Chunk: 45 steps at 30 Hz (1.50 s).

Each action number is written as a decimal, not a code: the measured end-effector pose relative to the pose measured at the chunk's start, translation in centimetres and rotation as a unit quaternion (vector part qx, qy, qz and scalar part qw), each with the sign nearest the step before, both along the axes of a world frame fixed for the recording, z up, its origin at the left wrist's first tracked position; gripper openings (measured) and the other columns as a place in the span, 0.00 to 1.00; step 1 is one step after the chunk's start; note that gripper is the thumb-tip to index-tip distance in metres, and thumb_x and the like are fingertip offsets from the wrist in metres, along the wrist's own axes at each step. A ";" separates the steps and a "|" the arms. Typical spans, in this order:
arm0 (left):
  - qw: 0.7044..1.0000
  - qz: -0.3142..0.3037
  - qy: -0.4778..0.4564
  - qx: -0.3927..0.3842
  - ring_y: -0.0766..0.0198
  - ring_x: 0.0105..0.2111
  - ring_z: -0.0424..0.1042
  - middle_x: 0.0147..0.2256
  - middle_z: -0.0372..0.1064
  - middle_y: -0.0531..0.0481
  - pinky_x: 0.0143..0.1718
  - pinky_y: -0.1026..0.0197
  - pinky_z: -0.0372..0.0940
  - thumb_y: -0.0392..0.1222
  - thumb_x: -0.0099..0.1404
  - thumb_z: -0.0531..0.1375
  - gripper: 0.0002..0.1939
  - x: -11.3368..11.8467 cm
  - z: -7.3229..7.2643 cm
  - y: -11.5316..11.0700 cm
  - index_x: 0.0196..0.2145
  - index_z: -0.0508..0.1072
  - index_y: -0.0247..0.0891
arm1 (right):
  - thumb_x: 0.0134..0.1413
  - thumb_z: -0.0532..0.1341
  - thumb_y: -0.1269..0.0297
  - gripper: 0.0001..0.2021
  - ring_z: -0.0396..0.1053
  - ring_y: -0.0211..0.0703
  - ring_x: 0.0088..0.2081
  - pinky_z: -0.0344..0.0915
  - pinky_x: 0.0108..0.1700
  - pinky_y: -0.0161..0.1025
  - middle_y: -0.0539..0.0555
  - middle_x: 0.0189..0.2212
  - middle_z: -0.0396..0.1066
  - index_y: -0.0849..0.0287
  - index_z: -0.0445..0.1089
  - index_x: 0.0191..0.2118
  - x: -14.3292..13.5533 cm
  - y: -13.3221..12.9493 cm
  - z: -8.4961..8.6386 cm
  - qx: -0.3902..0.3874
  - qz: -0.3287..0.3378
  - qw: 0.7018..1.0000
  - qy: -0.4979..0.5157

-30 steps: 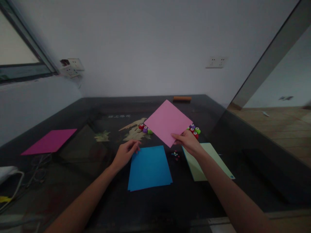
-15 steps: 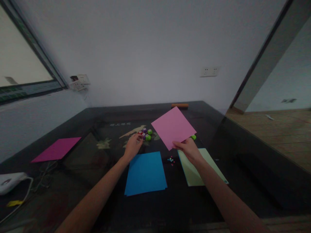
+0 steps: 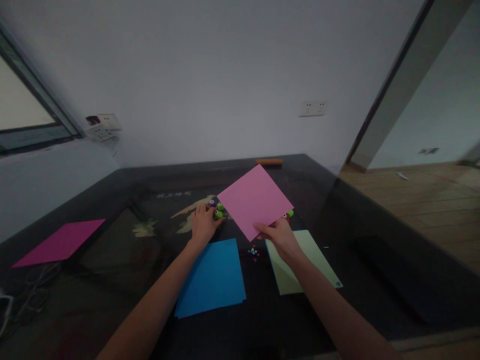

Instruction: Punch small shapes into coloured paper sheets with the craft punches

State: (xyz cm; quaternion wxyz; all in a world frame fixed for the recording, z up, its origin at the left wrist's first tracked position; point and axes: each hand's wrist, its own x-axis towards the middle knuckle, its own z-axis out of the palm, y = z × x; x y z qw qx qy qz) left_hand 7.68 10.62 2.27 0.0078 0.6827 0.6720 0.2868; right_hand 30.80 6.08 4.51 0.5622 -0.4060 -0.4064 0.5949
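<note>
My right hand (image 3: 279, 236) pinches the lower corner of a pink square sheet (image 3: 255, 199), raised above the dark table. My left hand (image 3: 203, 222) is spread around a cluster of small round pieces with eye-like tops, its fingers bent over some of them; a green piece (image 3: 218, 214) sits by the thumb. Just behind are a purple piece (image 3: 212, 203) and another green one (image 3: 220, 206). Blue sheets (image 3: 215, 280) lie below my left hand, pale green sheets (image 3: 315, 260) under my right forearm. Tiny coloured bits (image 3: 254, 251) lie between the stacks.
A magenta sheet (image 3: 62, 241) lies at the left, near cables (image 3: 35, 290). An orange-brown roll (image 3: 269, 162) is at the table's back edge. Red and green pieces (image 3: 290, 213) show beyond the pink sheet's right corner. A dark flat object (image 3: 397, 275) is at the right.
The view has shifted to the right. My left hand has closed in over the round pieces and now covers several of them. My right hand still holds the pink sheet up.
</note>
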 end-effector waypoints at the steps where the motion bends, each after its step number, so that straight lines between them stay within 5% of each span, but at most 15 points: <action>1: 1.000 -0.007 -0.014 -0.003 0.43 0.51 0.58 0.45 0.64 0.40 0.52 0.43 0.50 0.47 0.56 0.62 0.14 0.0 0.1 0.0 0.38 0.74 0.38 | 0.29 0.72 0.64 0.20 0.73 0.43 0.28 0.71 0.23 0.34 0.56 0.30 0.77 0.64 0.73 0.34 0.0 0.0 0.0 -0.003 0.002 1.000 0.003; 6: 0.988 -0.073 -0.133 -0.021 0.43 0.55 0.56 0.48 0.64 0.42 0.56 0.43 0.48 0.42 0.53 0.65 0.12 -0.1 1.4 -0.6 0.37 0.73 0.40 | 0.29 0.73 0.64 0.18 0.71 0.39 0.25 0.72 0.24 0.34 0.54 0.27 0.76 0.64 0.73 0.31 -0.1 -0.1 0.1 -0.008 0.000 1.000 0.017; 9: 0.961 -0.112 -0.248 -0.048 0.48 0.50 0.64 0.44 0.68 0.44 0.53 0.44 0.55 0.43 0.55 0.63 0.16 0.0 2.4 -2.0 0.42 0.69 0.41 | 0.31 0.72 0.64 0.17 0.72 0.39 0.26 0.72 0.24 0.33 0.54 0.28 0.76 0.63 0.73 0.32 0.0 -0.2 0.2 -0.011 -0.004 1.000 0.027; 13: 0.882 -0.150 -0.430 -0.118 0.57 0.37 0.74 0.41 0.69 0.46 0.41 0.51 0.68 0.49 0.58 0.59 0.21 0.7 3.1 -5.0 0.47 0.62 0.40 | 0.32 0.72 0.64 0.16 0.73 0.40 0.28 0.73 0.24 0.32 0.53 0.30 0.76 0.61 0.72 0.32 0.0 -0.4 0.6 -0.016 0.000 0.999 0.038; 16: 0.815 -0.152 -0.535 -0.162 0.59 0.39 0.74 0.39 0.70 0.47 0.42 0.55 0.69 0.47 0.57 0.62 0.21 2.0 3.0 -6.8 0.46 0.63 0.39 | 0.32 0.72 0.64 0.17 0.72 0.39 0.27 0.73 0.23 0.32 0.52 0.30 0.76 0.61 0.72 0.33 -0.1 -0.5 0.6 -0.019 0.004 0.999 0.042; 24: 0.700 -0.145 -0.666 -0.214 0.65 0.35 0.72 0.39 0.71 0.47 0.37 0.63 0.67 0.49 0.59 0.62 0.21 5.3 2.4 -8.9 0.48 0.70 0.39 | 0.30 0.73 0.66 0.18 0.73 0.40 0.28 0.74 0.28 0.35 0.54 0.29 0.76 0.63 0.73 0.33 0.2 -0.4 0.3 -0.025 0.032 0.999 0.031; 26: 0.700 -0.139 -0.666 -0.219 0.65 0.34 0.71 0.38 0.72 0.46 0.33 0.65 0.66 0.49 0.59 0.62 0.22 5.4 2.5 -9.3 0.49 0.70 0.39 | 0.31 0.72 0.67 0.17 0.74 0.41 0.29 0.73 0.29 0.35 0.54 0.30 0.77 0.63 0.73 0.33 0.3 -0.4 0.4 -0.028 0.039 0.998 0.030; 30: 0.751 -0.137 -0.611 -0.210 0.63 0.34 0.70 0.35 0.72 0.47 0.29 0.65 0.64 0.47 0.57 0.63 0.28 5.3 2.5 -9.9 0.55 0.64 0.40 | 0.31 0.72 0.69 0.17 0.74 0.41 0.30 0.73 0.32 0.35 0.54 0.31 0.77 0.62 0.73 0.34 0.2 -0.7 0.6 -0.026 0.056 0.998 0.019; 36: 0.791 -0.143 -0.562 -0.195 0.58 0.39 0.70 0.40 0.72 0.45 0.32 0.64 0.64 0.45 0.54 0.64 0.17 5.5 2.4 -10.1 0.42 0.73 0.37 | 0.29 0.72 0.67 0.17 0.73 0.41 0.28 0.72 0.31 0.37 0.54 0.29 0.77 0.63 0.73 0.32 -0.3 -1.0 1.1 -0.015 0.026 1.000 -0.005; 45: 0.725 -0.172 -0.624 -0.236 0.58 0.38 0.71 0.38 0.73 0.47 0.35 0.62 0.67 0.45 0.52 0.66 0.18 5.6 2.5 -10.5 0.41 0.73 0.39 | 0.31 0.72 0.65 0.15 0.72 0.40 0.25 0.72 0.28 0.37 0.54 0.26 0.76 0.62 0.71 0.30 -1.0 -1.6 1.2 0.037 -0.032 0.998 -0.045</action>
